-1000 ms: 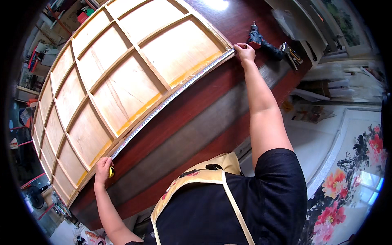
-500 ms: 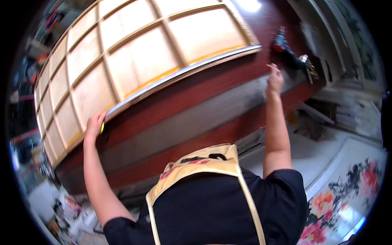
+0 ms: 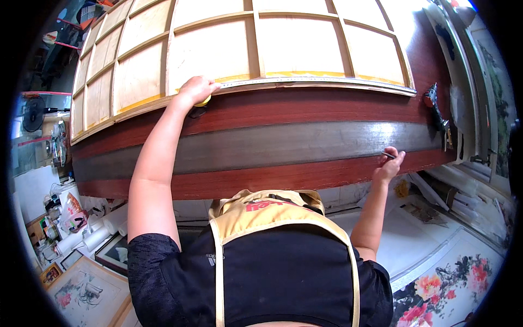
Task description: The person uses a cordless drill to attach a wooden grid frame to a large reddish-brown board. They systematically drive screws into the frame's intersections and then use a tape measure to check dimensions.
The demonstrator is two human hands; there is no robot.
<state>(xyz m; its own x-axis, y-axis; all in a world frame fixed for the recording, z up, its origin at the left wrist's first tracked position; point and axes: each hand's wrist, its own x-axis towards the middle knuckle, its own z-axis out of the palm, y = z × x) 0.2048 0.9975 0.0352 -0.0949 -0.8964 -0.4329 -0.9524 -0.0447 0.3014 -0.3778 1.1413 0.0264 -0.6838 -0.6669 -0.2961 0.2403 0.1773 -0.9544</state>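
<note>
A large wooden lattice frame (image 3: 256, 43) with pale panels lies on the dark red table (image 3: 245, 111). At its near edge, my left hand (image 3: 196, 91) is closed around a tape measure (image 3: 205, 102), its yellow case partly hidden under the fingers. The drawn-out blade (image 3: 305, 80) runs right along the frame's near rail to about its right corner. My right hand (image 3: 389, 164) is over the table's near edge, apart from the frame, with a thin dark pen-like stick (image 3: 388, 155) pinched in its fingers.
A red and dark hand tool (image 3: 433, 103) lies at the table's right end, beside a brass-coloured metal piece (image 3: 448, 135). A grey strip (image 3: 272, 143) crosses the tabletop. Flower paintings (image 3: 436, 289) lie lower right. Paper rolls (image 3: 81, 240) and a fan (image 3: 34, 114) are left.
My view has turned, so the frame now lies more level. My right hand has drawn back from near the frame's right corner toward me. The left hand keeps its place on the rail.
</note>
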